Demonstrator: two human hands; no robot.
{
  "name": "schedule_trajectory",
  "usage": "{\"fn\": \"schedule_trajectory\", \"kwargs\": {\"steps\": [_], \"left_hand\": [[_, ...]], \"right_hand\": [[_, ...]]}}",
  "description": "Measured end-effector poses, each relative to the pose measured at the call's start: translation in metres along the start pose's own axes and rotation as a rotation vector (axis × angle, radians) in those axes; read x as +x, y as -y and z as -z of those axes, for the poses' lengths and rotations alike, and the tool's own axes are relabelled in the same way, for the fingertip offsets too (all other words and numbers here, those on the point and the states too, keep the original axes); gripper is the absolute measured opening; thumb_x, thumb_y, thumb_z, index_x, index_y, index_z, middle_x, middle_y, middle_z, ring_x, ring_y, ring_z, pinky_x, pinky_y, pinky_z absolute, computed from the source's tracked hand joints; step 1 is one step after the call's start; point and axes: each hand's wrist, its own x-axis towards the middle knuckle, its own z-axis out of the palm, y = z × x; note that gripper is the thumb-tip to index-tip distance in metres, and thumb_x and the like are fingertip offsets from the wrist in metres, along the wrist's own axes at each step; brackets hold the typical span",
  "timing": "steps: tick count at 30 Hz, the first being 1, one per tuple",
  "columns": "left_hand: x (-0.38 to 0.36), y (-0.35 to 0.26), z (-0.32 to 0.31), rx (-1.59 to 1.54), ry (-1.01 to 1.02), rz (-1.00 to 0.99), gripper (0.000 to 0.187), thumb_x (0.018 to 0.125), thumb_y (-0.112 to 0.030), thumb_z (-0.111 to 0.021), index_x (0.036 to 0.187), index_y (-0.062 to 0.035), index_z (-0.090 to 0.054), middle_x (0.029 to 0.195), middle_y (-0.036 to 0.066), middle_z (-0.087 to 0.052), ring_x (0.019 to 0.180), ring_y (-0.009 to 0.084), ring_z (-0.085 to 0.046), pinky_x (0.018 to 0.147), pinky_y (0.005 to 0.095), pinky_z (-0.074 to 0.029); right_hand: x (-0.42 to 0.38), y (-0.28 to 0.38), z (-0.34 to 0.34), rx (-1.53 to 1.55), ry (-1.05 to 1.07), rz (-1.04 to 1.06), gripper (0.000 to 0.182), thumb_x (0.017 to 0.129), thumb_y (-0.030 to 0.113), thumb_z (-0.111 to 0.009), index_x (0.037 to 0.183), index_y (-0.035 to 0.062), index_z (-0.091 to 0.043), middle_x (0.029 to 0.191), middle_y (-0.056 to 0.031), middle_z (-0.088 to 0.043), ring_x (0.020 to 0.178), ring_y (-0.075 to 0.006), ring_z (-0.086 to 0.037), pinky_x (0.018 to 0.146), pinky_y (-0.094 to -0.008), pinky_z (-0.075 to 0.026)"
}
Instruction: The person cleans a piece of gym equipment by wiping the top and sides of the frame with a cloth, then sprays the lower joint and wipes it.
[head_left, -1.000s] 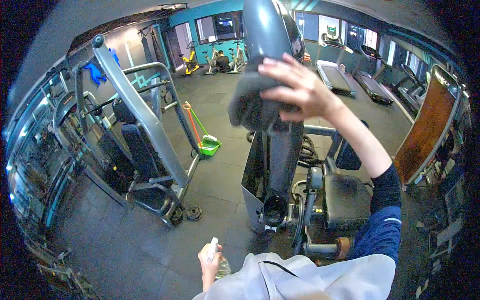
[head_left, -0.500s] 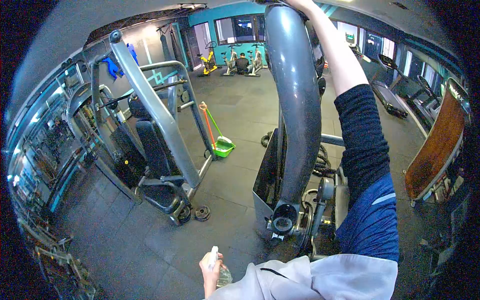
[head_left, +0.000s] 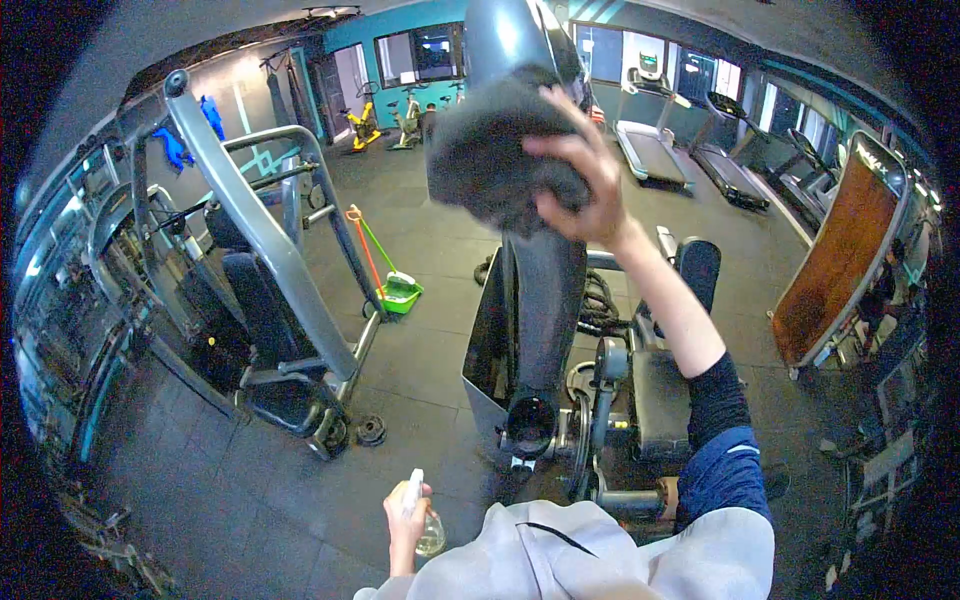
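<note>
My right hand [head_left: 595,190] is raised in front of me with its fingers curled over a dark cloth [head_left: 490,150], which is blurred by motion. Behind the cloth stands the thick, glossy grey column [head_left: 545,310] of a gym machine, and the cloth overlaps its upper part in this view. Low down, near my body, my left hand [head_left: 400,515] grips a clear spray bottle [head_left: 431,538] with a white trigger head. Some liquid shows inside the bottle.
A weight machine [head_left: 265,235] stands to the left, with a small weight plate [head_left: 371,431] on the floor beside it. Farther back are a green dustpan [head_left: 401,296] and exercise bikes [head_left: 362,125]. Treadmills [head_left: 655,155] line the right, behind a brown curved board [head_left: 835,260].
My right hand has come down from the top of the column into full view, with the dark cloth in it. My view has turned to the right. The left hand still holds the spray bottle.
</note>
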Motion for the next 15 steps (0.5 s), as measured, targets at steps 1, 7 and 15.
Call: {"fn": "schedule_trajectory", "kwargs": {"steps": [1,7,15], "left_hand": [[0.004,-0.006,-0.003,0.009,0.026,-0.022,0.019,0.07,0.003,-0.054,0.087,0.0053,-0.063,0.077,0.013,-0.061,0.051,0.0196,-0.064,0.049,0.031,-0.051],[0.021,-0.016,-0.021,-0.021,0.116,-0.133,0.018,0.073,0.004,-0.054,0.089,0.0052,-0.062,0.077,0.011,-0.061,0.051,0.0171,-0.063,0.05,0.0298,-0.052],[0.013,0.0,-0.021,-0.101,0.073,-0.046,0.017,0.074,0.006,-0.052,0.088,0.006,-0.062,0.075,0.01,-0.062,0.052,0.0162,-0.064,0.049,0.0286,-0.051]], "right_hand": [[-0.021,0.009,0.001,0.02,0.006,0.023,0.041,0.072,0.031,-0.073,0.108,0.0126,-0.067,0.141,-0.0246,-0.046,0.134,-0.0424,-0.041,0.112,-0.0502,-0.03],[-0.06,0.028,0.025,-0.133,0.491,0.449,0.024,0.075,0.036,-0.072,0.086,0.0178,-0.06,0.136,-0.0159,-0.055,0.128,-0.0341,-0.051,0.111,-0.0498,-0.034],[0.057,-0.026,0.021,-0.15,0.36,0.317,0.04,0.071,0.039,-0.066,0.105,0.0172,-0.07,0.125,-0.0119,-0.063,0.124,-0.0285,-0.055,0.118,-0.0523,-0.014]]}}
